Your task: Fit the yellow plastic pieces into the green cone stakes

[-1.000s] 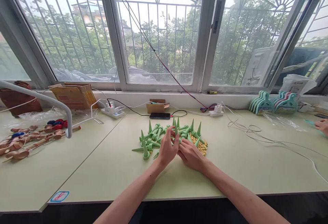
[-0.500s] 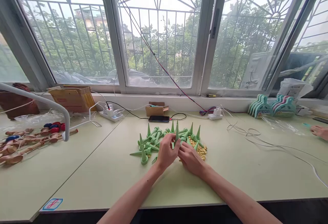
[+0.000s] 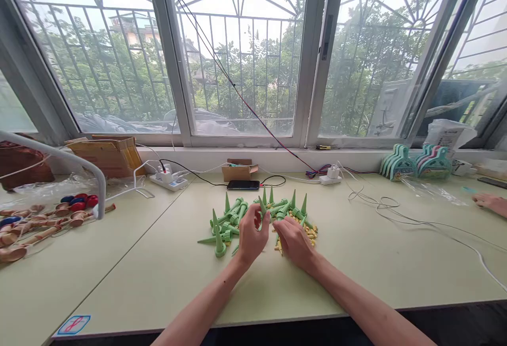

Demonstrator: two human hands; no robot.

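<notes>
A heap of green plastic cone spikes (image 3: 233,216) lies on the pale green table (image 3: 166,272), some upright, some on their sides. Small yellow pieces (image 3: 307,228) are piled at the heap's right side. My left hand (image 3: 250,234) has its fingers pinched on one green spike (image 3: 262,209) that points up and leans slightly left. Beside it, my right hand (image 3: 293,241) rests knuckles-up on the table at the edge of the yellow pieces, its fingers curled down; what they hold is hidden.
A black phone (image 3: 243,184), a small cardboard box (image 3: 238,170) and a power strip (image 3: 168,180) lie behind the heap. Cables (image 3: 396,214) trail right. Wooden toys (image 3: 47,218) lie left by a white tube (image 3: 75,161). Another person's hand (image 3: 491,203) shows far right.
My hands have parted a little; the left one has tilted its spike leftwards, and the right has sunk onto the yellow pieces. The view has shifted slightly.
</notes>
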